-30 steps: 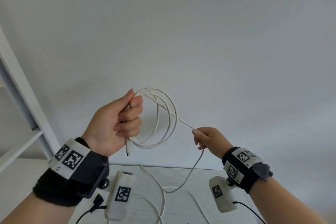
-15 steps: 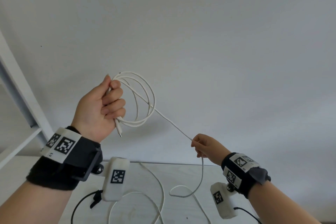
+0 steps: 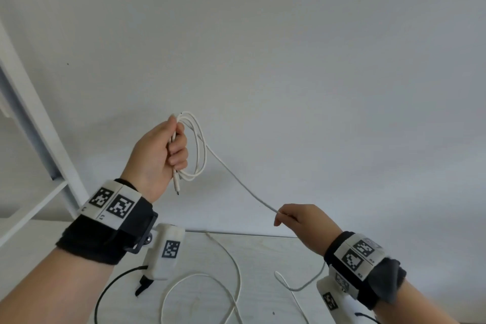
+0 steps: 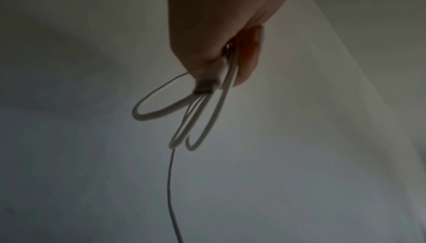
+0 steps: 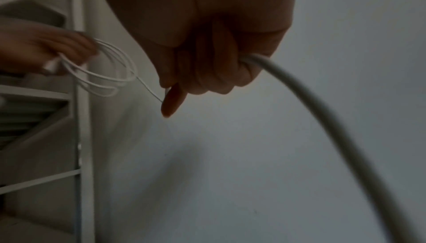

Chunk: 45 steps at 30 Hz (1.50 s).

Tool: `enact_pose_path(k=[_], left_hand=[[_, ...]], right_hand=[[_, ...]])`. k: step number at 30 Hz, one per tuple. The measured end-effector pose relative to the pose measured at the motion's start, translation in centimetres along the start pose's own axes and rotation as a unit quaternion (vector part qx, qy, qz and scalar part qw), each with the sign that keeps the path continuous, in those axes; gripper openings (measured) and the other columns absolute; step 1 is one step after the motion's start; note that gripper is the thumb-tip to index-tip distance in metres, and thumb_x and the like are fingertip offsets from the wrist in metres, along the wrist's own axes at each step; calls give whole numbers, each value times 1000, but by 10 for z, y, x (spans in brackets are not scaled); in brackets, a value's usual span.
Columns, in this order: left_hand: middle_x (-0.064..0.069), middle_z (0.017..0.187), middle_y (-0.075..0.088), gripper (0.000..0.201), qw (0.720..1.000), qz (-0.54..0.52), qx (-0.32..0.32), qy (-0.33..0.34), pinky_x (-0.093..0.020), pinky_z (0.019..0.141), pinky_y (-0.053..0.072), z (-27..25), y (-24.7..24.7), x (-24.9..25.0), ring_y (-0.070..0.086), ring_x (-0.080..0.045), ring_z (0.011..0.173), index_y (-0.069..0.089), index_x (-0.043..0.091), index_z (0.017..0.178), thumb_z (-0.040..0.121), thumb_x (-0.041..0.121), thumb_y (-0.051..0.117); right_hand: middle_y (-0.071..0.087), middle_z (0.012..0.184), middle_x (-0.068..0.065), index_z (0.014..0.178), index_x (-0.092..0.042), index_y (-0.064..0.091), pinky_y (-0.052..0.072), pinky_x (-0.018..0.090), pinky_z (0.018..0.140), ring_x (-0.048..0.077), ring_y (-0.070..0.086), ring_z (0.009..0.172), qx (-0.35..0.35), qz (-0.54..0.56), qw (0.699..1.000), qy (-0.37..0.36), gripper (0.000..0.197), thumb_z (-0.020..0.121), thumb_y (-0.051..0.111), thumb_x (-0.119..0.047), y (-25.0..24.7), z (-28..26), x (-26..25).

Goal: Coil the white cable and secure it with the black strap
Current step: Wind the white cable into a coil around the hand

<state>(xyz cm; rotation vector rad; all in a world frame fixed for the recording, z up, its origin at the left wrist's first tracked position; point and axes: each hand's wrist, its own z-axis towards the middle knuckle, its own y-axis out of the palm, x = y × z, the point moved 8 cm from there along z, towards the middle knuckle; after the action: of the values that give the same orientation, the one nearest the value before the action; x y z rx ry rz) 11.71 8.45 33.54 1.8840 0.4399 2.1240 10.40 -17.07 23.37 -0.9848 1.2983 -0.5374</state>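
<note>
My left hand is raised in front of the wall and grips several loops of the white cable, with the plug end hanging below the fist. From the coil a straight run of cable slopes down right to my right hand, which pinches it between thumb and fingers. In the right wrist view the cable leaves the curled fingers and drops away. Behind the right hand the slack falls onto the table in loose curves. No black strap is visible.
A white shelf frame stands at the left against the plain wall. Thin black wires from the wrist cameras hang over the table near my forearms.
The left hand with the coil drew away from the right hand to the upper left, then came back lower and closer. The right hand sank a little, sliding along the now longer cable run.
</note>
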Motion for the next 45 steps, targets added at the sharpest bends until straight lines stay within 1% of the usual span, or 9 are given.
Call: enact_pose_path(k=[6,14,20,25,29,32,36,40,45], left_hand=[[-5,62,69,30,998,67,-1,13,-28,56,57,-7,8,-11,66,-24,56,51,9,76,99,24,39],[-9,97,75,24,986,160,-38,-38,-43,80,55,-19,20,-31,71,-38,81,53,10,84,97,28,42],[-3,97,75,25,974,203,-78,-58,-37,75,56,-31,39,-43,72,-34,80,52,9,90,97,30,41],[-2,91,76,25,965,229,-114,-63,-22,51,52,-41,57,-48,70,-22,61,53,8,86,97,28,43],[2,65,68,29,955,258,-133,-66,-33,60,57,-49,63,-53,69,-21,54,57,6,86,95,31,44],[-3,78,75,34,947,264,-165,-83,-32,60,53,-56,69,-59,70,-30,58,58,7,98,97,35,39],[-12,79,74,34,951,229,-181,-98,-43,64,51,-61,72,-64,59,-24,42,55,2,101,98,30,36],[-9,60,65,26,955,217,-177,-97,-28,46,46,-66,72,-68,40,-16,34,54,4,88,99,20,35],[1,47,40,31,962,188,-174,-96,-25,40,28,-71,74,-75,25,-11,36,54,10,79,99,17,31]], right_hand=[[39,54,-12,93,-28,64,35,27,58,10,43,61,-43,-128,987,-87,26,95,38,-34,-2,-16,-58],[63,82,-5,99,-30,60,46,32,70,18,57,79,-43,-153,972,-171,26,96,35,-37,-17,-30,-106],[63,81,-7,96,-31,60,48,35,73,14,55,77,-39,-144,968,-202,24,95,37,-36,-23,-36,-126],[69,98,-6,94,-27,61,49,36,73,12,56,75,-34,-119,967,-222,24,95,38,-34,-26,-38,-137],[69,86,-11,91,-25,63,51,38,73,11,60,73,6,-86,973,-214,26,94,40,-37,-43,-30,-135],[67,79,-9,88,-25,63,51,39,72,13,60,73,32,-67,977,-202,21,94,43,-31,-55,-23,-130],[67,81,-14,88,-24,65,50,32,75,8,60,75,50,-52,978,-197,22,95,43,-27,-68,-21,-127],[69,81,-5,86,-22,64,50,36,75,13,61,75,83,-58,976,-191,24,94,43,-28,-80,-19,-121],[69,77,-5,83,-21,65,49,34,73,12,60,73,111,-48,974,-192,23,93,45,-27,-86,-16,-117]])
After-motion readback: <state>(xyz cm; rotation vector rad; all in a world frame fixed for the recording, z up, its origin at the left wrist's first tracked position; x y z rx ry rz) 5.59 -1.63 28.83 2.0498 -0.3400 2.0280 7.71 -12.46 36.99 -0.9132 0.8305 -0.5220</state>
